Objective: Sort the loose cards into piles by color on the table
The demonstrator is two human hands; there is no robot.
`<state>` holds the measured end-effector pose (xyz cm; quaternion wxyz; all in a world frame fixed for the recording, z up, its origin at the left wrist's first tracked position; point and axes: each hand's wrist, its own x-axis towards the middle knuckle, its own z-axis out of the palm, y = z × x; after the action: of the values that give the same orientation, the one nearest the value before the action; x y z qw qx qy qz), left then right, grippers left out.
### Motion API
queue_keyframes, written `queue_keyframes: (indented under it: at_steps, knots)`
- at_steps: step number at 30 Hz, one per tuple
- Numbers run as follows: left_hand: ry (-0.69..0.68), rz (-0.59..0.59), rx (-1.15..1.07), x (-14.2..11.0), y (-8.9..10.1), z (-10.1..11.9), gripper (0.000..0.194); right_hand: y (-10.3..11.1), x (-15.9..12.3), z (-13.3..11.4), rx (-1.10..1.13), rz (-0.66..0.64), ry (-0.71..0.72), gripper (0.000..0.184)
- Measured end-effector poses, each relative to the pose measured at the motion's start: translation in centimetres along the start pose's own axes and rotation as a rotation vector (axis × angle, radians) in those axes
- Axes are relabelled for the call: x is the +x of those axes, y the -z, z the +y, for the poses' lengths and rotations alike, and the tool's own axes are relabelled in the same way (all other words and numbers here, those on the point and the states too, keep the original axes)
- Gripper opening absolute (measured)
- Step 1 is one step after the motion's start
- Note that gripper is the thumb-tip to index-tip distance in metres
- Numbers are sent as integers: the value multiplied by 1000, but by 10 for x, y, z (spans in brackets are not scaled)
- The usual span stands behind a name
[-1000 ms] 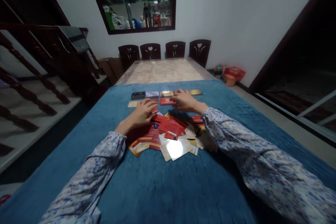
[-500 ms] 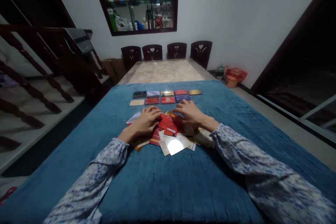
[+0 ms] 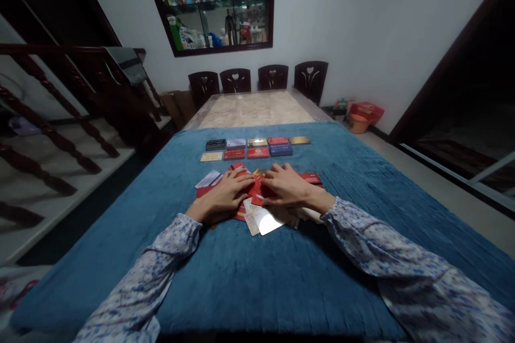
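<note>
My left hand (image 3: 227, 194) rests on the left part of a loose pile of cards, its fingers spread and bent over a red card (image 3: 237, 166). Over the right part, my right hand (image 3: 286, 186) touches the red cards (image 3: 256, 187) in the middle, thumb and fingers apart. In front of the hands lies a shiny pale card (image 3: 269, 221), bright with glare, partly over a beige card (image 3: 251, 220) with small print. Pale lilac cards (image 3: 208, 179) stick out on the left, and a dark red card (image 3: 311, 178) shows beyond my right wrist. The hands hide much of the pile.
Beyond the pile, cards lie in two rows, including a black stack (image 3: 215, 144), a blue stack (image 3: 280, 150) and a gold stack (image 3: 300, 140). A blue cloth (image 3: 257, 278) covers the near table. Chairs (image 3: 273, 76) stand at the far end.
My right hand has moved down and left onto the red cards, uncovering the dark red card at right. My left hand stays on the pile, shifted slightly. The view has tilted a little.
</note>
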<state>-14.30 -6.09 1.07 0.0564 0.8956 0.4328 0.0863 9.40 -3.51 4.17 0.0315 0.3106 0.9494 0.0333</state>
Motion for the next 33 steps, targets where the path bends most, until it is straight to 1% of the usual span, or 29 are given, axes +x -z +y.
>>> queue_keyframes:
  at_steps: [6, 14, 22, 27, 33]
  knots:
    - [-20, 16, -10, 1, -3, -2, 47, -4, 1, 1, 7, -6, 11, 52]
    - [-39, 63, -10, 2, -7, -5, 38, -3, 2, 2, 13, -36, 2, 49]
    - [-57, 38, 19, -1, 3, 1, 33, -4, 1, 6, 45, -40, 8, 46]
    - [-68, 28, 17, -1, 7, 5, 30, 1, -1, 8, 60, -48, 12, 37]
    - [-84, 58, -18, 0, 9, 7, 32, 7, -4, 11, 85, -33, 34, 23]
